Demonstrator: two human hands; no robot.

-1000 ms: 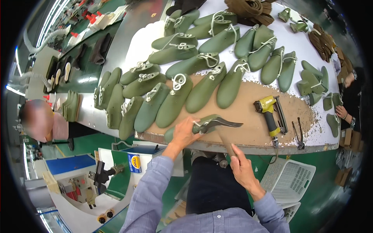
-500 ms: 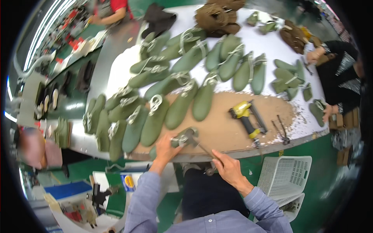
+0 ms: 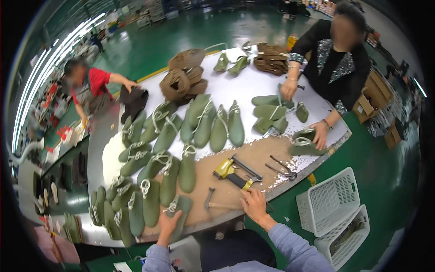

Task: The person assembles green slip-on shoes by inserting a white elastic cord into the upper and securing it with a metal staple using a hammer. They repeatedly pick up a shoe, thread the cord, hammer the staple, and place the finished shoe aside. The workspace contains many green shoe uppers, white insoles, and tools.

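My left hand [image 3: 168, 224] is closed round the heel end of a green shoe last [image 3: 182, 212] with white cord, at the near edge of the table. Beside it several more corded green shoe lasts [image 3: 151, 204] lie in rows. A hammer [image 3: 224, 206] rests on the brown board, its head towards the left hand. My right hand [image 3: 256, 206] is at the end of the hammer's wooden handle, fingers stretched out and apart. Just beyond those fingertips lies a yellow and black nail gun [image 3: 231, 173].
Pincers [image 3: 282, 168] lie right of the nail gun, near white scraps. White plastic crates [image 3: 312, 213] stand on the floor at right. Across the table a person in black [image 3: 335, 59] handles lasts; a person in red [image 3: 93, 84] touches dark material. Brown bundles [image 3: 186, 77] sit at the back.
The hammer, held over the last half a second ago, now lies on the board. My left hand has brought the last beside the others. The view has tilted up and shifted right.
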